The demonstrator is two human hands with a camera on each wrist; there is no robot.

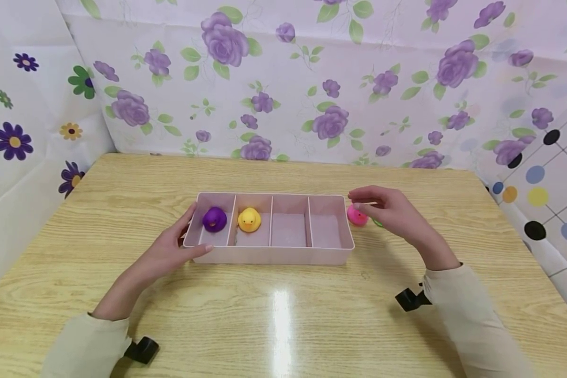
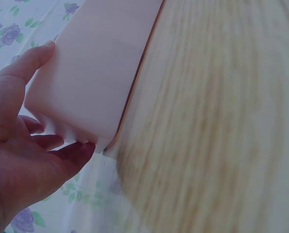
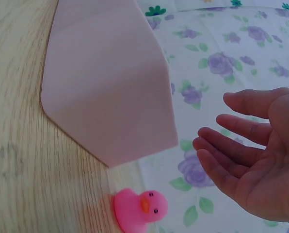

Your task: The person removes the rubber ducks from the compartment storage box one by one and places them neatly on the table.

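Two hands (image 1: 167,252) flank the tray (image 1: 269,255) — pink duck (image 1: 356,217) below the right (image 1: 392,211).

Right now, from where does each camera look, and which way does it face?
Head: worn on the head, facing forward and down on a pale pink four-compartment box; left hand, right hand and beige sleeves show.
Left wrist: worn there, facing the box's outer wall; left hand shows gripping its end.
Right wrist: worn there, facing the box's outside; right hand shows.
Shared: head and right wrist both show the pink toy duck.
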